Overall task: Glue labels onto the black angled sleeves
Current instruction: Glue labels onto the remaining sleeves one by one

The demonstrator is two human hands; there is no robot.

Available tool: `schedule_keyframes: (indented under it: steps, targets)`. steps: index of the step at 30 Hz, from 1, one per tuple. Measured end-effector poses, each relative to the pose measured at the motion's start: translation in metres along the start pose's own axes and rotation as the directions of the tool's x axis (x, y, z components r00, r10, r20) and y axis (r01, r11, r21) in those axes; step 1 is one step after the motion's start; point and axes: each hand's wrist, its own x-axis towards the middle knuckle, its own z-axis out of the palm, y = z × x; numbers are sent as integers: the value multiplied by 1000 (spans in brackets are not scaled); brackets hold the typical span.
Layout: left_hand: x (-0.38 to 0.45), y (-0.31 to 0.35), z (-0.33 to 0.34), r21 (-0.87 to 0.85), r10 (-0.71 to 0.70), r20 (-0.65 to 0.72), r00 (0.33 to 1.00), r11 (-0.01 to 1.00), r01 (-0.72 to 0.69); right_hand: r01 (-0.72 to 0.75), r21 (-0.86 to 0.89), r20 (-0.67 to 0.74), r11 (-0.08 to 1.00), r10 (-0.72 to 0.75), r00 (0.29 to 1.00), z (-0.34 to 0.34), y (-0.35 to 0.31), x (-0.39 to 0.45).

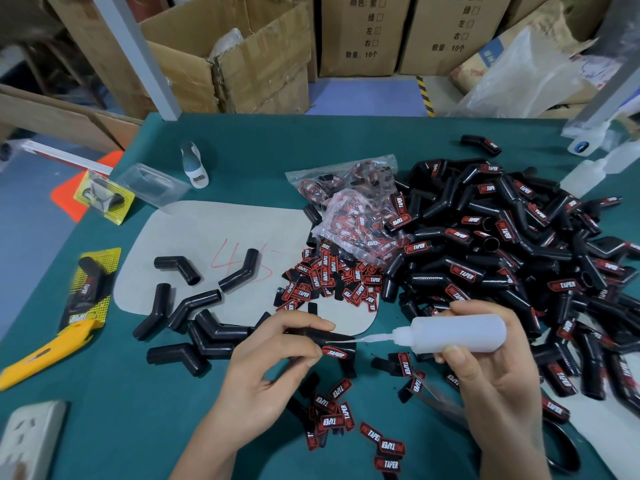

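Translucent plastic glue bottle (pixel 453 332), gripped in the right hand (pixel 491 379), aimed its nozzle at a black angled sleeve (pixel 332 344) pinched in the left hand (pixel 273 351) above the green table (pixel 104 427). Squeezing too hard risked glue flooding onto fingers.

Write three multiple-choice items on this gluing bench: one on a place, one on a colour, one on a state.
1. Where does the yellow utility knife lie?
A. at the left edge of the table
B. on the sleeve pile
C. in a cardboard box

2. What colour is the table cover?
A. grey
B. teal green
C. orange

3. What is the right hand doing?
A. resting flat
B. holding scissors
C. gripping the glue bottle

Answers:
1. A, it lies by the left edge, below a yellow package.
2. B, the cloth shows teal around everything.
3. C, its fingers wrap the bottle, whose nozzle points at the black angled sleeve that the left hand holds.
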Motion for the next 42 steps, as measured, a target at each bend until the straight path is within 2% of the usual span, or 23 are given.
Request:
schedule_keyframes:
  steps: [25,33,38,42]
  targets:
    - [-1,-3,-1,32,17,40,999,999,-18,85,-58,63,995,-81,995,2,-3,-3]
    - [0,-10,-3,-135,-139,-55,989,982,130,21,73,-93,997,-15,996,-5,5,0]
    - [3,-9,2,-222,-237,-139,962,954,203,1,76,-99,997,6,995,-7,9,2]
    - [6,-7,7,-347,-372,-178,911,890,295,-13,87,-82,996,20,996,-5,9,1]
